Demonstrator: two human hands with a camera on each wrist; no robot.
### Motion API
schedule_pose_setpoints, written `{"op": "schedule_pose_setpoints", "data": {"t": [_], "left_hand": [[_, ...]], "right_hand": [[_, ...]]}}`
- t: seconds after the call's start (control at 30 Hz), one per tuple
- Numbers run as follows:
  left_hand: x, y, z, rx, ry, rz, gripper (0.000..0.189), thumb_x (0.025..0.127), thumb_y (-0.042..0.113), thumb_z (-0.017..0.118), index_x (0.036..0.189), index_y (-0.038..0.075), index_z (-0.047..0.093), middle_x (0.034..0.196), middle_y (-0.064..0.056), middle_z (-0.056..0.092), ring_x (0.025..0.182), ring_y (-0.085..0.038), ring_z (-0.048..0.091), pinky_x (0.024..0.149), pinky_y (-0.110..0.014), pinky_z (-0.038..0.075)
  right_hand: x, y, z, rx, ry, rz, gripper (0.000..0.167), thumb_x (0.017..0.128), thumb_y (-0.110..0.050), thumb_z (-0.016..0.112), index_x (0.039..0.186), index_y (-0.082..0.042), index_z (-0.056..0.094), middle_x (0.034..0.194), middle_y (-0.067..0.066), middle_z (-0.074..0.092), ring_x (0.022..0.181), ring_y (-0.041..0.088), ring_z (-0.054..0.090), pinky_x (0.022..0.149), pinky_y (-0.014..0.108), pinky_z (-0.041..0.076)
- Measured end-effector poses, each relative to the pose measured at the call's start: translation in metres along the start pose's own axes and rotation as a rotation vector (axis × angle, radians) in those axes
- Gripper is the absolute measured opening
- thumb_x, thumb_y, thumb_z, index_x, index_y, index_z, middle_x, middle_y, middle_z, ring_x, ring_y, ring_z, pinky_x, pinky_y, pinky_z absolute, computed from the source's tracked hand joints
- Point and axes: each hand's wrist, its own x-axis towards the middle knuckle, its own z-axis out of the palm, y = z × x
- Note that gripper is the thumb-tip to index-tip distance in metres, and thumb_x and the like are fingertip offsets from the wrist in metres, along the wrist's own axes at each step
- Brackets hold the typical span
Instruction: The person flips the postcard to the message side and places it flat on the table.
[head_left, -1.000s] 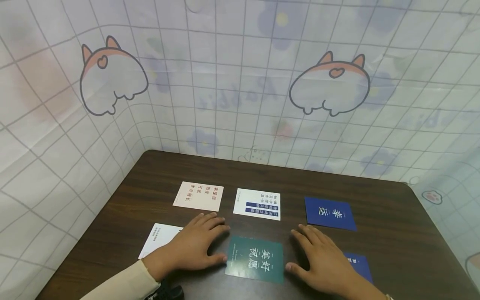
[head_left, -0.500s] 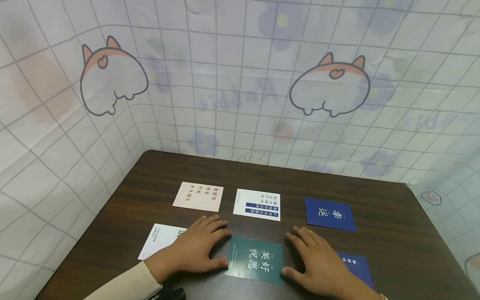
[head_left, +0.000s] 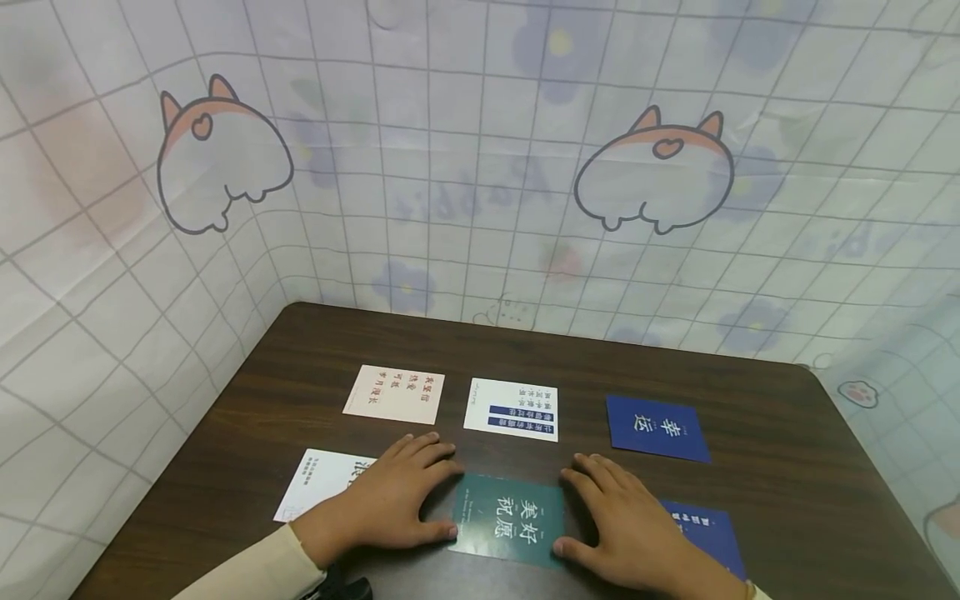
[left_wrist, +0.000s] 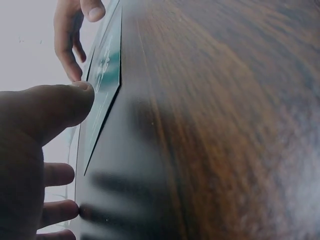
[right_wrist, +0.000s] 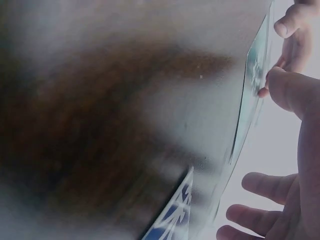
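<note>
A green card (head_left: pixel 510 521) with white lettering lies flat on the dark wooden table between both hands. My left hand (head_left: pixel 393 496) is at its left side, fingers spread and palm down, the thumb tip right at the card's left edge. On the other side my right hand (head_left: pixel 622 521) has its fingers extended, with the thumb tip at the lower right corner. In the left wrist view the green card (left_wrist: pixel 107 65) shows beside the left thumb. Under the left forearm a white card (head_left: pixel 322 483) is partly covered; a blue card (head_left: pixel 705 533) is partly hidden by the right hand.
Behind the hands lie a pale pink card (head_left: pixel 395 393), a white card with blue bands (head_left: pixel 512 408) and another blue card (head_left: pixel 657 427). The brown table (head_left: pixel 315 342) meets a grid-patterned curtain (head_left: pixel 465 167) at the back and sides.
My right hand has moved left, toward the green card, uncovering more of the blue card behind it. My left hand has shifted only slightly; the cards stay put.
</note>
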Motion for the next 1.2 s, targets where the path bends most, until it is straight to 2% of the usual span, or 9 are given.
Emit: {"op": "schedule_pose_setpoints", "data": {"t": [0.63,0.93,1.2], "left_hand": [[0.002,-0.0003,0.0024,-0.017,-0.003,0.003,0.072,0.088,0.066,0.067,0.144,0.023,0.057,0.156,-0.008,0.044,0.15,-0.036,0.028,0.118,-0.058,0.021],[0.0044,-0.0005,0.0042,-0.014,-0.014,-0.024,0.077,0.085,0.069,0.068,0.145,0.023,0.056,0.16,-0.01,0.038,0.151,-0.037,0.022,0.118,-0.057,0.021],[0.0064,0.0007,0.0026,-0.054,-0.031,-0.039,0.075,0.082,0.067,0.071,0.142,0.023,0.059,0.16,-0.011,0.037,0.152,-0.037,0.021,0.117,-0.058,0.023]], "right_hand": [[0.0024,-0.003,-0.0005,0.011,-0.039,-0.015,0.095,0.081,-0.079,0.064,0.146,-0.011,0.054,0.157,0.017,0.04,0.144,0.042,0.035,0.11,0.064,0.033],[0.0036,-0.0029,-0.0007,-0.005,-0.035,-0.026,0.097,0.078,-0.079,0.067,0.145,-0.01,0.055,0.156,0.017,0.041,0.144,0.042,0.037,0.109,0.063,0.034],[0.0067,-0.0026,-0.0018,0.013,-0.05,-0.02,0.096,0.075,-0.08,0.07,0.14,-0.01,0.058,0.156,0.017,0.042,0.144,0.041,0.036,0.109,0.063,0.035]]}}
